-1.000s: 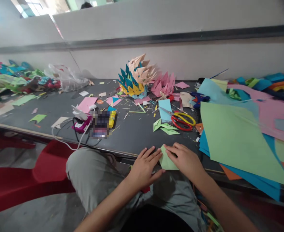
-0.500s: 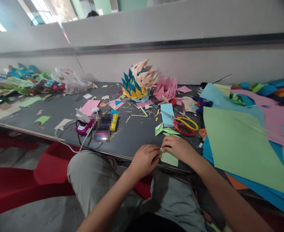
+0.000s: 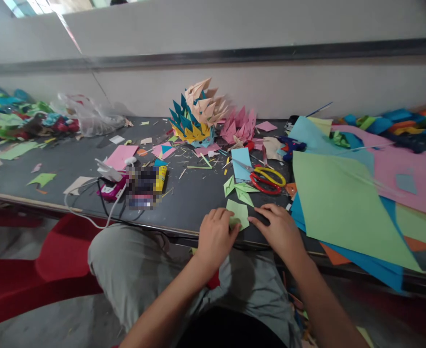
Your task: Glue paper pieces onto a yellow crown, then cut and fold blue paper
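Observation:
A small light green sheet of paper [image 3: 240, 211] lies near the table's front edge. My left hand [image 3: 214, 236] holds its left side, with curled fingers and thumb over the paper. To the right, my right hand [image 3: 280, 227] has thumb and fingers apart, the thumb tip close to the paper's right edge. Whether that thumb touches it I cannot tell. Just beyond lie folded green paper pieces [image 3: 243, 192]. Scissors [image 3: 269, 180] with red and yellow handles rest behind them, their blades over a light blue paper rectangle [image 3: 241, 162].
A spiky folded-paper model [image 3: 194, 118] and a pink one [image 3: 239, 126] stand near the wall. Large green sheets [image 3: 343, 203] overhang the table at right. At left are a purple power strip [image 3: 113, 189] with cables, a plastic bag [image 3: 93, 116] and paper scraps.
My right hand has come off the green paper and moved right, its fingers spreading. The paper now lies turned and more exposed. The view has shifted slightly.

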